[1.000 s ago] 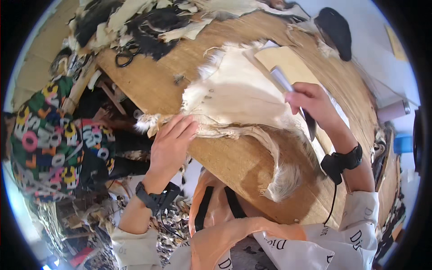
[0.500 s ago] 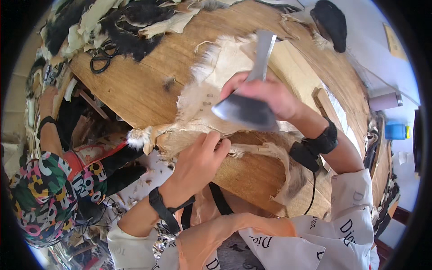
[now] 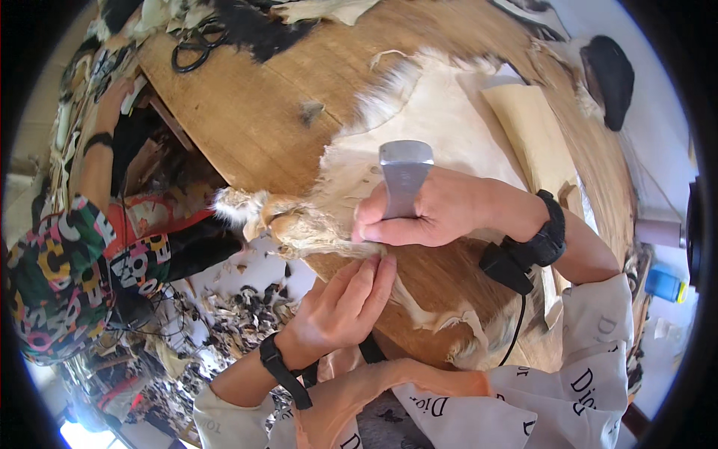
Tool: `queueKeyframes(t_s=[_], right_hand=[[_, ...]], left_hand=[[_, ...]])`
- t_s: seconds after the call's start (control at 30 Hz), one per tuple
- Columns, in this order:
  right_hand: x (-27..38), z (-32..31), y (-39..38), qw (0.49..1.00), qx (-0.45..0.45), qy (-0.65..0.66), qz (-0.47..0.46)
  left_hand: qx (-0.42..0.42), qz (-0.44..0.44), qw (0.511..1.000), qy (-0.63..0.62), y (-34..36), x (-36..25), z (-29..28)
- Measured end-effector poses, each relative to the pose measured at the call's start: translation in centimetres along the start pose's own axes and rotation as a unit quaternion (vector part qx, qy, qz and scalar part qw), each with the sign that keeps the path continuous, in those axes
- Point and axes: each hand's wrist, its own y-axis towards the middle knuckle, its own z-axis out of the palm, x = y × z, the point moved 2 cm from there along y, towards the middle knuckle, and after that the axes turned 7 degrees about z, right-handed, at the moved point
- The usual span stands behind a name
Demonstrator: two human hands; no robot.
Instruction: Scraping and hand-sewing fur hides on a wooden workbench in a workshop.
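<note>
1. From where I stand, a broad wooden table takes up the middle, its grain running plain.
2. A pale hide lies spread on it, with white fur fringing its far left side.
3. Black-handled scissors rest near the far left corner, just beside a dark fur piece.
4. A small grey tuft sits alone on the wood (easily overlooked).
5. Below, the pale floor is littered with dark and light scraps.
</note>
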Motion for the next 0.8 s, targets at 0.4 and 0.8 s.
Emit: queueKeyframes(t_s=[0.4, 0.8], right_hand=[[1.0, 2.0, 0.4, 0.991, -0.081, -0.095, -0.048], [1.3, 5.2, 2.5, 0.933, -0.316, -0.151, 0.083]], left_hand=[[-0.103, -0.026, 0.988, -0.110, 0.2, 0.9, -1.4], [-0.127, -0.084, 0.983, -0.099, -1.6, 1.8, -6.4]])
